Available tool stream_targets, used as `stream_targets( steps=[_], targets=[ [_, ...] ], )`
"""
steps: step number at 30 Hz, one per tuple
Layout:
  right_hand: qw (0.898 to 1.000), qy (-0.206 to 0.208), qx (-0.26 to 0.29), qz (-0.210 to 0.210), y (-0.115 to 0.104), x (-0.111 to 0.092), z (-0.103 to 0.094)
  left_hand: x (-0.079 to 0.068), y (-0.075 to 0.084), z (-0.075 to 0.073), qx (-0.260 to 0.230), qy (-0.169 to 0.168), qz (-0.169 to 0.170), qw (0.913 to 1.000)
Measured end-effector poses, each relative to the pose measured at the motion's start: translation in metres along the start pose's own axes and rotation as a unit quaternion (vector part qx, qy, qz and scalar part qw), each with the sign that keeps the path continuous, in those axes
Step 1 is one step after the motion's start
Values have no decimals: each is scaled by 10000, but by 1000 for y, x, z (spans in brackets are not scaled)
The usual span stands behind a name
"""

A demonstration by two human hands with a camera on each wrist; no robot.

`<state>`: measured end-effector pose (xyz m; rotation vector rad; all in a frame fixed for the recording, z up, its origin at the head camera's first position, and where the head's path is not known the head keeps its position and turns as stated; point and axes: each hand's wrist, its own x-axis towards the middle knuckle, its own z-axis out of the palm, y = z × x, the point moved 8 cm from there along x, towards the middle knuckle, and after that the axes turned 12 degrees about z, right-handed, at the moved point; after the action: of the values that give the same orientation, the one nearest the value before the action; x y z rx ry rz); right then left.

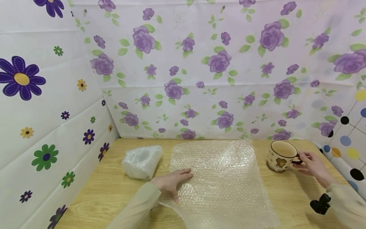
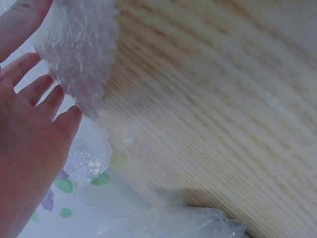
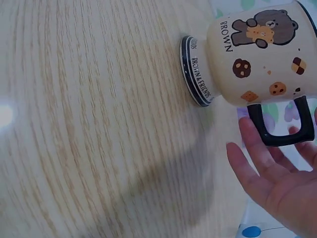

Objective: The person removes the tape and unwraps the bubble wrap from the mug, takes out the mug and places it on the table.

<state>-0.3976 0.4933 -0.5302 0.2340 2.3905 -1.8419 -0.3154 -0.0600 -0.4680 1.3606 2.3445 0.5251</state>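
Observation:
A sheet of clear bubble wrap (image 1: 217, 181) lies flat across the middle of the table. My left hand (image 1: 172, 183) rests on its left edge with fingers spread; the left wrist view shows those fingers (image 2: 44, 91) straight against the plastic. At the right stands a cream mug (image 1: 281, 156) upright, with a bear print, cookie pictures and a dark handle (image 3: 285, 139). Beside that handle is my right hand (image 1: 313, 167), its fingertips right at it. In the right wrist view the fingers (image 3: 257, 153) of this hand extend loosely, uncurled, around the handle's outer side.
A bundle wrapped in bubble wrap (image 1: 141, 162) sits left of the sheet, near the back of the wooden table (image 1: 97, 197). Flowered cloth (image 1: 183, 70) hangs behind the table and along the left side. A small black object (image 1: 321, 204) shows at the right sleeve.

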Motion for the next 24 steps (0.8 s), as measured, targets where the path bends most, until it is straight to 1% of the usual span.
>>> stream_targets(
  steps=[3,5,7,11,13,15,19,24],
  targets=[
    [9986,286,-438,-67,7,8,-9,-1,1,0,-30,14,3,10000],
    [9964,603,-592,-57,0,3,-13,-1,1,-1,-53,29,4,10000],
    [9929,965,-697,-18,-21,-15,-11,0,1,-1,-61,28,14,10000],
    [9826,1585,-942,-238,-86,-65,8,0,1,-1,-92,50,28,9999],
    [9797,1656,-1028,-475,-113,-85,21,0,1,-1,-112,62,23,9999],
    [9762,1806,-1071,-538,-131,-97,29,0,1,-2,-119,62,25,9999],
    [9725,1928,-1168,-587,-148,-105,39,1,2,-3,-18,36,49,10000],
    [9737,1792,-1075,-904,-161,-110,52,1,3,-3,132,2,0,9999]
  ],
)
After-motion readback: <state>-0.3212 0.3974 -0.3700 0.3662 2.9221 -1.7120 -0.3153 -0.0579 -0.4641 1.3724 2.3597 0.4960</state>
